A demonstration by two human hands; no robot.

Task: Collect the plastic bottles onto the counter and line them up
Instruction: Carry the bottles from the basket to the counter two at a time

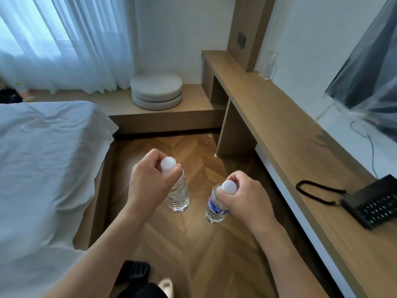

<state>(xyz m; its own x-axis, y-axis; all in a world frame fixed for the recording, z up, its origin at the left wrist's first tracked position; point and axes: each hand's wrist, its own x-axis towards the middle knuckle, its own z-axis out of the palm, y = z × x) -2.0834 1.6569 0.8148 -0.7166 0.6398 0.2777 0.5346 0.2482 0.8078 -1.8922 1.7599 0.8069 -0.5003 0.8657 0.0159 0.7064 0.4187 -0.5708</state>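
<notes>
Got two plastic bottles going here, neither on the counter yet. The clear ribbed bottle has no label, white cap on, and it's hanging roughly upright over the wood floor, cap end up, sitting to the left. The labelled bottle is to its right and slightly nearer, also clear with a white cap, blue-and-white label wrapped round the upper body, tilted a bit with the base swung left. The two are apart, not touching. The counter runs along the right side, well off from both.
</notes>
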